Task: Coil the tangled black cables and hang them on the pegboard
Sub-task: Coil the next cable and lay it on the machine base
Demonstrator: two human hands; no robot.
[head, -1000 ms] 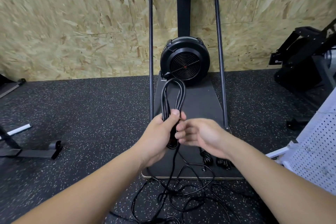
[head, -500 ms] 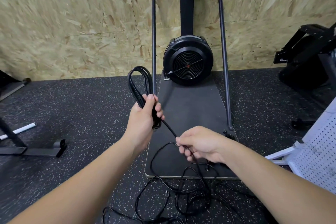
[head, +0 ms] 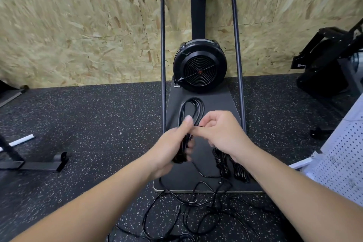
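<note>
A speckled black rubber floor [head: 98, 124] runs back to a chipboard wall [head: 78, 25], where a fan machine [head: 199, 67] stands on its dark platform [head: 218, 102]. Over the platform, the left hand [head: 170, 147] grips a coil of black cable [head: 191, 110]; the right hand [head: 220, 131] pinches its strand. Two finished coils [head: 231, 165] lie on the platform, loose cable [head: 196, 212] tangles on the floor in front, and a white pegboard [head: 341, 159] leans at the right edge.

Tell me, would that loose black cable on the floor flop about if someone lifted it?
Probably floppy: the loose cable lies in slack, crossing curves. It looks thin, so likely light. It may snag, since its strands overlap; the loops held by the left hand bend easily.
</note>
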